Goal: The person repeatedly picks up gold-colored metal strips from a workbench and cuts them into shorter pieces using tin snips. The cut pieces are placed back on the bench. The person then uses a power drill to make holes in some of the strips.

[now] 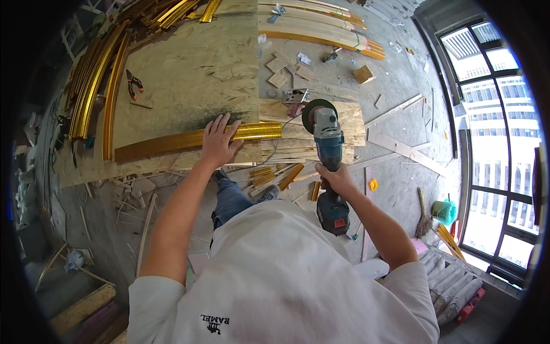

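My left hand (pixel 219 137) lies with fingers spread across a gold patterned trim strip (pixel 166 147), palm down, near the front edge of the wooden board table (pixel 189 74). The strip's right end sticks out past the table's right edge. In my right hand (pixel 338 178) is a cordless angle grinder (pixel 329 143), with my fingers wrapped round its body above the battery. Its dark disc (pixel 313 114) is up at the far end, just right of the strip's end. Whether the disc spins I cannot tell.
Pliers (pixel 134 86) with red-black handles lie on the table, gold strips (pixel 91 97) along its left side. Wood scraps (pixel 281 175) litter the floor by my feet. Bundled strips (pixel 321 37) lie beyond, a broom (pixel 423 212) and green bucket (pixel 443 212) by the windows at right.
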Demonstrator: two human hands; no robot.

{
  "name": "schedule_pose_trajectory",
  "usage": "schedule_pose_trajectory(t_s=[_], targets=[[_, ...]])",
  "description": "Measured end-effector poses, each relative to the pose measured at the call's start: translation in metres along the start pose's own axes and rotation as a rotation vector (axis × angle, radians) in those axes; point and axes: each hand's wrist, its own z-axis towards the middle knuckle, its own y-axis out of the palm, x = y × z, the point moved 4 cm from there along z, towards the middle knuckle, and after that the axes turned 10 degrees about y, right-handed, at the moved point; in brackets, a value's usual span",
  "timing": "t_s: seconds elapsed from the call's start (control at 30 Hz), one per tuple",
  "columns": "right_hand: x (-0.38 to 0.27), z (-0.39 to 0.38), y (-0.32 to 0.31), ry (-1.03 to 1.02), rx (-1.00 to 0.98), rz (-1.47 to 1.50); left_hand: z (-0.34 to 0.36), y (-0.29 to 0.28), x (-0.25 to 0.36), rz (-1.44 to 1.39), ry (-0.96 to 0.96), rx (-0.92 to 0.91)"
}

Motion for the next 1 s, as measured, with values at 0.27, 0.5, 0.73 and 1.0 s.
schedule_pose_trajectory(t_s=[0.27, 0.5, 0.73, 1.0], targets=[[-0.033, -0.021, 0.009, 0.205, -0.119, 0.043, 0.001, -0.007, 0.003, 0.018, -0.015, -0.045], [-0.024, -0.011, 0.014, 0.205, -0.139, -0.055, 0.002, -0.008, 0.005, 0.012, -0.007, -0.031], [-0.026, -0.009, 0.016, 0.204, -0.156, -0.088, 0.002, -0.007, 0.005, 0.007, -0.012, -0.039], [-0.025, -0.005, 0.018, 0.194, -0.187, -0.077, 0.001, -0.003, 0.003, 0.010, -0.017, -0.057]])
